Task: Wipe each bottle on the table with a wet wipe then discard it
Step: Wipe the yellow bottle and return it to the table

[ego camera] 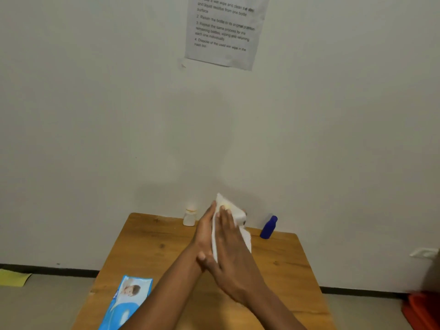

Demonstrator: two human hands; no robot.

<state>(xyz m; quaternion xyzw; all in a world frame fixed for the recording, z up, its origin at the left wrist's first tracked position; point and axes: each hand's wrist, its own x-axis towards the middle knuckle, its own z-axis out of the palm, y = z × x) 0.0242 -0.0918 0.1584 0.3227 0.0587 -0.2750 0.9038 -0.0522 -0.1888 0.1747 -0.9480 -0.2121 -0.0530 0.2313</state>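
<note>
Your left hand (204, 231) and right hand (232, 248) press together around a wipe-wrapped bottle (235, 211). By my reading, the small white bottle (189, 217) left of them and the blue bottle (269, 227) to the right may still need wiping; discarding remains.

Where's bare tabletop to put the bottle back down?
Free: the table right of the hands, in front of the blue bottle; also between the wipes pack and small white bottle. Crowded: centre, under both hands and wipe.

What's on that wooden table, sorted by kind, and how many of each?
Bottles: 3, a small clear bottle, a blue bottle, and a white bottle held in the hands, mostly wrapped.
Wet wipes: 1, the white wet wipe around it.
Wipe packs: 1, a blue wet-wipe pack.
Total: 5
</note>
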